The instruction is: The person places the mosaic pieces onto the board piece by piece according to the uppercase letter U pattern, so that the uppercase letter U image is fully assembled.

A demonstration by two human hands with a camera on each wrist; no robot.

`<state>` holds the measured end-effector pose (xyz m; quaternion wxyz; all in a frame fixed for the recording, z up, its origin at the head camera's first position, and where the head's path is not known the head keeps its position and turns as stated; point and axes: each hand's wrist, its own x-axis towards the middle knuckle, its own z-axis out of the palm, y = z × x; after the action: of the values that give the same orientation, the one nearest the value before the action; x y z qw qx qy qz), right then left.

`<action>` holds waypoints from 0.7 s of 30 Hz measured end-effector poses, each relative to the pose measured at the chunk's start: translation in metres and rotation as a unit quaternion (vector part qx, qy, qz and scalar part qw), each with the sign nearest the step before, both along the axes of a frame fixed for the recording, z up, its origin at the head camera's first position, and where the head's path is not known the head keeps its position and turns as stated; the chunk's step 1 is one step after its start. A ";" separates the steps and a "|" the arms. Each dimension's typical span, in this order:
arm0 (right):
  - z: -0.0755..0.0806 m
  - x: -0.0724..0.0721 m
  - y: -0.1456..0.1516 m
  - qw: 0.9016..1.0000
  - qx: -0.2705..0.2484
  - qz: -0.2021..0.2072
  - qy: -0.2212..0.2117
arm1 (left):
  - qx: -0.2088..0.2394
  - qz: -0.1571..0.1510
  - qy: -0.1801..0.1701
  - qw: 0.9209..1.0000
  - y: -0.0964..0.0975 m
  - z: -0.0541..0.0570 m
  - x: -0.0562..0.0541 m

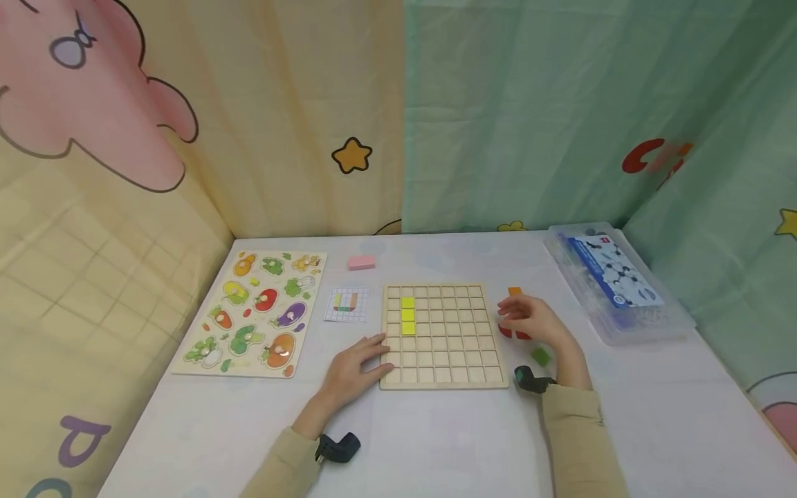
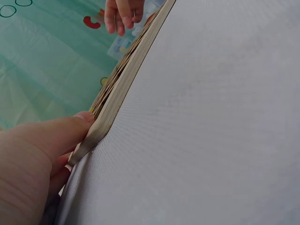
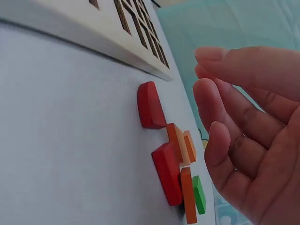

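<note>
Showing beige sleeves [image 1: 283, 463] nearest, over a white table [image 1: 448, 443]. Resting the left hand [image 1: 351, 370] on the left edge of a wooden grid board [image 1: 436, 386], with fingers relaxed, touching the rim without clamping it. Risking a skewed board here, from too light a touch or a sudden push. Seeing a green block [image 1: 540, 357] lying on the table near the right wrist, possibly getting swept aside by a dipping sleeve. Hovering the right hand [image 1: 538, 321] just beyond the board's right side, above small blocks, with fingers loosely bent, released and apparently carrying nothing. Finding two red blocks [image 3: 151, 105] on the table below, with orange blocks [image 3: 189, 194] lying close beside them; possibly knocking a neighbour askew or pinching two at once, because of such tight spacing. Seeing three yellow squares [image 1: 407, 315] sitting in one column on the board, left of its middle, possibly hopping out of their cells after a jolt to the rim. Noticing a small grid card [image 1: 346, 305] just left of the board, possibly getting shifted by a careless left hand. Passing a vegetable puzzle [image 1: 249, 370] farther left, a plastic box [image 1: 660, 325] on the right and a pink block [image 1: 361, 263] behind the card, then meeting curtains [image 1: 529, 104] hanging at the back.
</note>
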<state>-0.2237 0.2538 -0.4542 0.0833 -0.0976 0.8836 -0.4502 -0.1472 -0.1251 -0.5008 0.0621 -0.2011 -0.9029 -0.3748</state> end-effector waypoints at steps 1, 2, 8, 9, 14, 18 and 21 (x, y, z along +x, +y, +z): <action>-0.003 -0.001 0.002 1.000 0.001 -0.001 -0.001 | 0.001 0.001 -0.001 1.000 0.000 0.000 0.000; -0.005 -0.001 0.004 1.000 0.002 -0.006 -0.002 | 0.001 0.002 -0.003 1.000 0.000 0.000 0.000; -0.011 0.001 0.012 1.000 -0.008 -0.016 -0.020 | 0.001 0.004 -0.013 1.000 0.000 -0.001 0.001; -0.011 0.001 0.013 1.000 -0.010 -0.014 -0.020 | 0.001 0.003 -0.013 1.000 0.000 -0.001 0.001; -0.011 0.003 0.015 1.000 -0.009 -0.010 -0.016 | 0.001 0.002 -0.009 1.000 0.000 0.000 0.001; -0.013 0.002 0.015 1.000 -0.008 -0.011 -0.025 | -0.001 0.003 -0.007 1.000 0.000 0.000 0.001; -0.015 0.001 0.015 0.999 -0.012 -0.008 -0.032 | -0.004 0.003 -0.005 1.000 -0.001 0.000 0.001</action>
<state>-0.2231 0.2691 -0.4691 0.1065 -0.0773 0.8757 -0.4646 -0.1466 -0.1258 -0.5010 0.0574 -0.1968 -0.9052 -0.3721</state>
